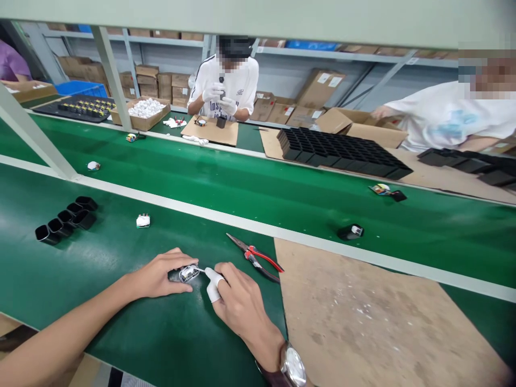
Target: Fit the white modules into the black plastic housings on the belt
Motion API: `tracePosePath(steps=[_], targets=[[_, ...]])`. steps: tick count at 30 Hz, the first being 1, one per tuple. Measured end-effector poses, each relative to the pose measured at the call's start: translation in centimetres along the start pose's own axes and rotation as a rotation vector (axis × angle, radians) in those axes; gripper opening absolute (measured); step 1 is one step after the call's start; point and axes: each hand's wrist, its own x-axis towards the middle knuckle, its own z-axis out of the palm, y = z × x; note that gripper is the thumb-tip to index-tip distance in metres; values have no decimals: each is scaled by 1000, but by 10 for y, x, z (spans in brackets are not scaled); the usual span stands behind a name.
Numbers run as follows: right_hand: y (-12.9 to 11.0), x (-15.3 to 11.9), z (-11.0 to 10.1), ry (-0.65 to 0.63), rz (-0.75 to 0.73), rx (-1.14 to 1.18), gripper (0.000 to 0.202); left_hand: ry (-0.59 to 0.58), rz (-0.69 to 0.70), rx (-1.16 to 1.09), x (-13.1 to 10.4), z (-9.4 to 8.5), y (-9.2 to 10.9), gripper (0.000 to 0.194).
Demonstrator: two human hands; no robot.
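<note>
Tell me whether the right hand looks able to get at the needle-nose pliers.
Probably yes: the needle-nose pliers lie close beyond the right hand, with nothing covering them, though the hand pinches a thin pale piece it would likely have to release first.

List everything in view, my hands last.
Held part: one, black-white, near bench
Pliers: one, red-black, near bench
Cups: about six, black, near left
Loose part: one, white, left
Nearest cardboard: one, brown, right
Belt parts: four, multicoloured, green belt
Housings: many, black, far right
Tray: one, black, far left
Cartons: several, brown, back
Shelves: several, grey, back
People: three, white or purple tops, far side
Watch: one, silver, bottom
Left hand: one, bare, centre
Right hand: one, white-capped, centre
</note>
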Motion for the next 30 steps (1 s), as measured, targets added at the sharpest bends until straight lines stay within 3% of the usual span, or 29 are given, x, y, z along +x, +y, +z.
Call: tracePosePath(steps=[10, 19, 25, 30], targets=[[-3, 2, -3, -41, -37, 20, 26, -5, 44, -69, 0, 1, -5, 56], [-1, 6, -16, -47, -49, 12, 22, 52, 75, -28, 2, 4, 7, 39], [-2, 10, -25, -145, -62, -56, 23, 80, 110, 11, 1, 6, 7, 39], [1, 10, -28, -49, -53, -25, 19, 63, 107, 22, 0, 5, 7, 38]])
